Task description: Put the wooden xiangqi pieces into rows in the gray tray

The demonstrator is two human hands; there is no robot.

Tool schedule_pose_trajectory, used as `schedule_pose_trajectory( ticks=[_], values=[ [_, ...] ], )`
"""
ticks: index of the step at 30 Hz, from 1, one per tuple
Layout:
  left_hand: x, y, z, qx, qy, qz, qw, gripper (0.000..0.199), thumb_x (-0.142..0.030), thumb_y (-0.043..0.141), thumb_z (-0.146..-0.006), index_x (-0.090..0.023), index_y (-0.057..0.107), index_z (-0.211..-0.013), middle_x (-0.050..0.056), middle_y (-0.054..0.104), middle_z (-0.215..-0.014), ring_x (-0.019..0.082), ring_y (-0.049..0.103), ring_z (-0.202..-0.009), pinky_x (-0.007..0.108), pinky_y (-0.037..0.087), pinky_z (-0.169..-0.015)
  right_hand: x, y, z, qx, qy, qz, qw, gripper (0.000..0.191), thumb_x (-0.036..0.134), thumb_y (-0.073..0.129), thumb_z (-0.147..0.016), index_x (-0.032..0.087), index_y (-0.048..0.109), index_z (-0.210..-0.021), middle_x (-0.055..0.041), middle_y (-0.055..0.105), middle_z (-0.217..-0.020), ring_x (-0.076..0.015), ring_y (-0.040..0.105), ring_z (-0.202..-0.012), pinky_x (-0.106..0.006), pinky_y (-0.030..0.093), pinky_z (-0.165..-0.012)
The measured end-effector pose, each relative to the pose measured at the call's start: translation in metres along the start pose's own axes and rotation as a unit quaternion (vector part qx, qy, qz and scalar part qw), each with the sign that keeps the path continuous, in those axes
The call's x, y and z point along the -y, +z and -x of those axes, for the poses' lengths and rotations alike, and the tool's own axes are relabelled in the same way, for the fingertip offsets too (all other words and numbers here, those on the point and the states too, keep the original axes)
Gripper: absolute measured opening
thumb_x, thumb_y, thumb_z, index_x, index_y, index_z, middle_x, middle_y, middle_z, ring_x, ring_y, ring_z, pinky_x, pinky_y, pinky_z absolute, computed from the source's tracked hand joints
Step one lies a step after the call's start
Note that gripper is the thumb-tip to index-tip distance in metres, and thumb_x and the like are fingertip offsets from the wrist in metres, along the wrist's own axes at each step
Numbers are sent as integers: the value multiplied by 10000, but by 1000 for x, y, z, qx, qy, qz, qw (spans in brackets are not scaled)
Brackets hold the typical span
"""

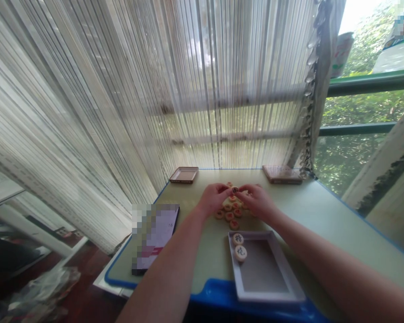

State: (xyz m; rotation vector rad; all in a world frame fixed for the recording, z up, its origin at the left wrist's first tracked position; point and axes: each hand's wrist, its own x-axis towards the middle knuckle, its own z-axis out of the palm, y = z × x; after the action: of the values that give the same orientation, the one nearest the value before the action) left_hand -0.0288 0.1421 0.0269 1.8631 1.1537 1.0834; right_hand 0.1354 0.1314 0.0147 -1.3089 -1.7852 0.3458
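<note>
Two bare hands meet in the middle of my feed: my left hand [218,198] and right hand [256,202] come together on a dark-marked disc [234,190], fingertips pinching it from either side; how the remaining fingers lie, I can't tell from this camera. At six o'clock from that disc I have loose discs [229,216], several red-marked, grouped on the table [326,215]. At five o'clock sits a shallow tray [265,267], with a pair of dark-lettered pieces [240,254] at its own ten o'clock. I also get a flat panel [161,229], partly pixelated, at eight, a shallow open container [185,174] between nine and ten, and a flat brownish box [283,174] between two and three.
</note>
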Motion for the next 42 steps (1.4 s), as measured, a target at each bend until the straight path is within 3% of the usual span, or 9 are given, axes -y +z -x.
schedule_pose_trajectory(
  ticks=[3, 7, 12, 18, 24, 29, 32, 36, 42],
  values=[
    [-2, 0, 1, 7, -18, -19, 1000, 325, -412, 589, -714, -107, 686, -766, 61, 688, -714, 145, 596, -636, 237, 436, -589, -1, 0, 0, -40, -85, 28, 995, 281, 343, 614, -706, 192, 657, -938, -71, 677, -927, -244, 555, -915, -374, 426, -814],
    [-3, -2, 0, -5, -35, -20, 999, 291, -378, 580, -710, -108, 684, -739, 44, 671, -668, 129, 570, -598, 228, 412, -556, 0, -2, 3, -32, -184, 57, 981, 251, 283, 624, -722, 188, 654, -952, -65, 681, -889, -219, 548, -851, -338, 449, -779],
    [-6, -6, 0, 14, -20, -6, 1000, 295, -385, 592, -700, -107, 682, -739, 35, 664, -663, 125, 567, -599, 229, 411, -567, 6, -10, 3, -31, -233, 121, 964, 221, 344, 583, -781, 188, 667, -913, -79, 680, -869, -225, 519, -827, -339, 452, -737],
    [-11, -9, 6, -30, 12, 14, 999, 387, -432, 604, -713, -112, 649, -926, 76, 691, -786, 150, 621, -700, 241, 462, -623, 27, -39, 10, 8, -136, 89, 987, 208, 387, 646, -718, 213, 681, -825, -37, 681, -801, -196, 544, -794, -324, 433, -737],
    [-25, -7, 19, -85, 56, 6, 995, 405, -408, 585, -741, -113, 612, -1017, 89, 690, -831, 162, 642, -757, 254, 496, -671, 48, -63, 84, 127, -123, 78, 981, 181, 378, 679, -670, 255, 709, -799, -37, 661, -846, -221, 519, -877, -360, 379, -840],
    [-36, -3, 57, -12, 62, -46, 997, 295, -358, 531, -773, -127, 661, -903, 68, 692, -845, 168, 630, -780, 261, 491, -690, 55, -61, 129, 117, -84, 77, 986, 199, 348, 644, -682, 262, 707, -850, -43, 651, -890, -221, 498, -882, -333, 399, -817],
    [-32, 0, 89, -7, 56, -81, 995, 278, -341, 521, -779, -139, 665, -906, 59, 689, -855, 169, 619, -785, 272, 485, -709, 58, -60, 134, 125, -68, 117, 983, 189, 386, 646, -675, 260, 714, -798, -40, 660, -845, -224, 494, -856, -332, 401, -787],
    [-23, 6, 120, -71, 36, -113, 990, 286, -326, 516, -783, -128, 651, -938, 84, 666, -956, 162, 595, -786, 290, 478, -743, 60, -59, 131, 147, -48, 167, 974, 228, 456, 660, -642, 260, 723, -739, -45, 674, -814, -240, 508, -862, -331, 396, -759],
    [-18, 9, 130, -71, 13, -120, 990, 354, -352, 543, -761, -112, 620, -1010, 97, 627, -1006, 144, 556, -730, 289, 477, -718, 58, -59, 129, 185, -34, 195, 963, 265, 468, 654, -638, 258, 734, -777, -42, 690, -748, -245, 544, -832, -336, 388, -746]
  ],
)
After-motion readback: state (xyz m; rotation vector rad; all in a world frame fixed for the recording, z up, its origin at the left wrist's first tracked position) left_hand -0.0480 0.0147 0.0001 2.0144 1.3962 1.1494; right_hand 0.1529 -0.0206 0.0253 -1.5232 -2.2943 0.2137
